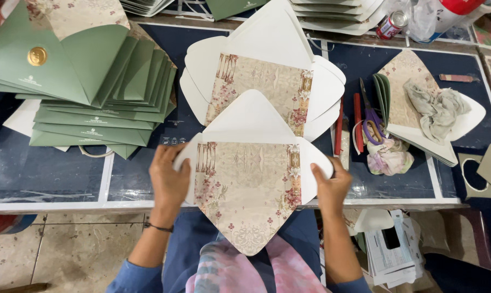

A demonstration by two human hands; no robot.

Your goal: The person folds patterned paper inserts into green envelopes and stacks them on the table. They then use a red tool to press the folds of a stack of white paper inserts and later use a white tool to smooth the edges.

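Observation:
An unfolded envelope [248,184] with a floral-patterned lining and white flaps lies at the table's near edge, its bottom flap hanging over my lap. My left hand [168,176] grips its left white flap. My right hand [330,184] holds its right white flap. Just beyond it sits a stack of the same unfolded envelopes [264,81].
A fanned pile of green folded envelopes [93,92] with a gold seal lies at the left. Purple-handled scissors [371,116], red sticks [358,122], crumpled cloths [434,106] and another envelope stack [419,135] are at the right. A can [391,24] stands at the back.

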